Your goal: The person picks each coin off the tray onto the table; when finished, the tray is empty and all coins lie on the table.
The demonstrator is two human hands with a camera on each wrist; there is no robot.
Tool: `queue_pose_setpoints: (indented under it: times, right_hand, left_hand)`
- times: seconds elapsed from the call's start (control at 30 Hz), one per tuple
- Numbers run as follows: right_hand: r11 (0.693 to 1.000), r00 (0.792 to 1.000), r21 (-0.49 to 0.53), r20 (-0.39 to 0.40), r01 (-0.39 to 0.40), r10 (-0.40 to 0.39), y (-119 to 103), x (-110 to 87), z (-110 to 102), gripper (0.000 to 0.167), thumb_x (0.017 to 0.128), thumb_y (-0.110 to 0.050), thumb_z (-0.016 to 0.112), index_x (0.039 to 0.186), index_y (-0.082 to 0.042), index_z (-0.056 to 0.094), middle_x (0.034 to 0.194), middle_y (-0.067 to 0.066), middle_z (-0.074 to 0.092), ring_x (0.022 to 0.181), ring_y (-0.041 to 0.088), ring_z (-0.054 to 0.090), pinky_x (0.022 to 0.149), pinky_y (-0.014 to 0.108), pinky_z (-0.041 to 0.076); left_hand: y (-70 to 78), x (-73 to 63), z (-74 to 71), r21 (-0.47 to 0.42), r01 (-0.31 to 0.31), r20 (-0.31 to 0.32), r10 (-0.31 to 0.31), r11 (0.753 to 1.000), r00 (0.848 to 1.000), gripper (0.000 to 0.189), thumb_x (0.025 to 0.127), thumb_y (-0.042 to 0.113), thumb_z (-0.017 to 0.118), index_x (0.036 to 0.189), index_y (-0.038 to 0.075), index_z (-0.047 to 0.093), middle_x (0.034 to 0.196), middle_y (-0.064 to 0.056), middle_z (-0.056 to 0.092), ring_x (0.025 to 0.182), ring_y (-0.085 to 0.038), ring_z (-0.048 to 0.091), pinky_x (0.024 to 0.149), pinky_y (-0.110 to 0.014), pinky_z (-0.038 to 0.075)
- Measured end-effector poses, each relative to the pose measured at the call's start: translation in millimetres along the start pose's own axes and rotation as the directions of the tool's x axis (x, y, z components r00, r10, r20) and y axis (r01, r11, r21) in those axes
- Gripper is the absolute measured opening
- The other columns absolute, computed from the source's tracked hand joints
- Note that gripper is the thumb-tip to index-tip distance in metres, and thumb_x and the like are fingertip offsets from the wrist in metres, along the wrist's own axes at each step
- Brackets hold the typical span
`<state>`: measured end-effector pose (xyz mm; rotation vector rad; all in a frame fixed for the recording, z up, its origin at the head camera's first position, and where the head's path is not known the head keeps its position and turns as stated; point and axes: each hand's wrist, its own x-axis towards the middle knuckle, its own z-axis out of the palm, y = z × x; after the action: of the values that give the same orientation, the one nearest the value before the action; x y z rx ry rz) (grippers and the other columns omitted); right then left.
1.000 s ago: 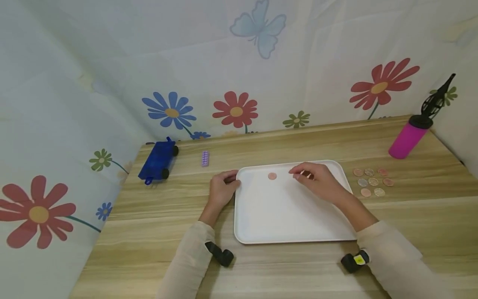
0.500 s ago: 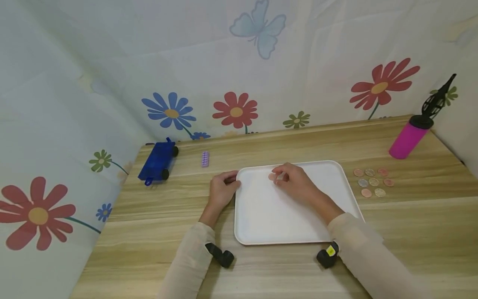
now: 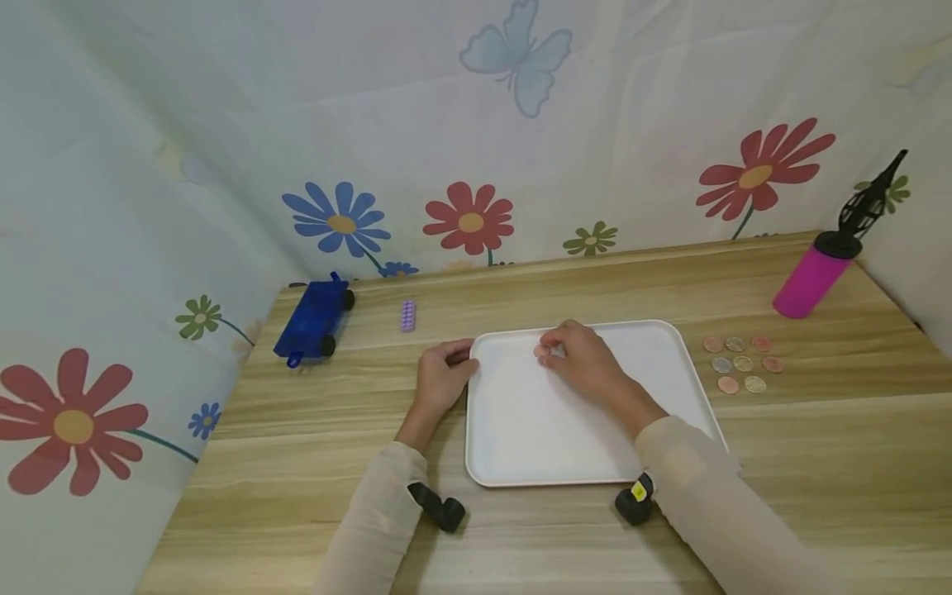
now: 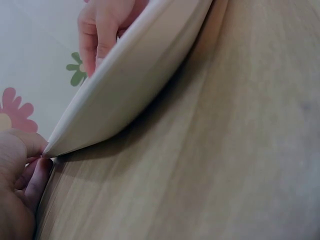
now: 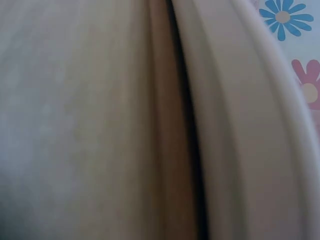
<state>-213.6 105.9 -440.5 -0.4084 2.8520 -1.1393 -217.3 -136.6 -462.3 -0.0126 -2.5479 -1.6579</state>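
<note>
A white tray [image 3: 565, 438] lies on the wooden table. At its far left corner my left hand [image 3: 440, 378] holds the rim, thumb on the edge; the left wrist view shows the left hand's fingertips [image 4: 44, 162] pinching the tray's edge [image 4: 125, 100]. Over the tray's far part, my right hand [image 3: 587, 364] has thumb and index finger at a copper-coloured coin [image 3: 540, 350], one on each side of it. Fingertips partly cover that coin. In the right wrist view only the tray's side [image 5: 260, 130] and the table show, with no hand.
Several copper, silver and gold-coloured coins [image 3: 743, 363] lie right of the tray. A pink pump [image 3: 811, 285] with a black top stands at the far right. At the far left are a blue toy cart [image 3: 316, 321] and a small purple brick [image 3: 408, 316].
My right hand has moved left across the tray to the copper-coloured coin, its thumb and index finger now at the coin. The left hand has stayed at the tray's corner.
</note>
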Motion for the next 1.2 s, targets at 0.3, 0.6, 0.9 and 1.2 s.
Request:
queue_pose_setpoints:
  times: [0.3,0.6,0.9,1.2]
  right_hand:
    - [0.999,0.998,-0.03,0.052,-0.038,0.04,-1.8,0.2,-3.2,0.021,0.097,-0.021,0.069,0.11,-0.005,0.074,0.113,0.013,0.068,0.108,0.031,0.063,0.098,0.048,0.051]
    - [1.0,0.991,0.028,0.13,0.014,-0.018,3.1,-0.8,-6.8,0.014,0.095,-0.015,0.07,0.107,-0.006,0.071,0.107,0.01,0.07,0.086,0.02,0.054,0.082,0.034,0.045]
    - [0.997,0.99,-0.003,0.125,0.073,-0.072,4.1,-0.9,-8.1,0.014,0.095,-0.015,0.07,0.102,-0.004,0.073,0.102,0.012,0.072,0.093,0.023,0.062,0.089,0.041,0.053]
    - [0.995,0.983,0.031,0.151,0.098,-0.101,4.8,-5.1,-9.6,0.013,0.094,-0.009,0.071,0.106,-0.008,0.068,0.101,0.008,0.072,0.086,0.019,0.057,0.08,0.031,0.048]
  left_hand:
    - [3.3,-1.9,1.3,-0.004,0.01,0.009,-0.01,1.0,1.0,0.031,0.084,-0.003,0.069,0.115,-0.004,0.075,0.107,-0.024,0.076,0.1,-0.03,0.073,0.083,-0.025,0.06]
    - [0.8,-1.6,0.7,-0.002,0.005,-0.002,-0.005,1.0,1.0,0.031,0.084,-0.003,0.069,0.115,-0.004,0.074,0.106,-0.025,0.076,0.1,-0.031,0.073,0.083,-0.025,0.06]
    - [1.3,-1.4,-0.2,-0.003,0.011,-0.008,-0.011,1.0,1.0,0.031,0.084,-0.003,0.07,0.114,-0.004,0.074,0.106,-0.025,0.076,0.099,-0.03,0.073,0.081,-0.022,0.059]
    - [0.9,-1.2,-0.2,0.007,0.012,-0.009,-0.012,1.0,1.0,0.031,0.084,-0.002,0.07,0.115,-0.004,0.074,0.106,-0.025,0.076,0.099,-0.03,0.073,0.082,-0.024,0.06]
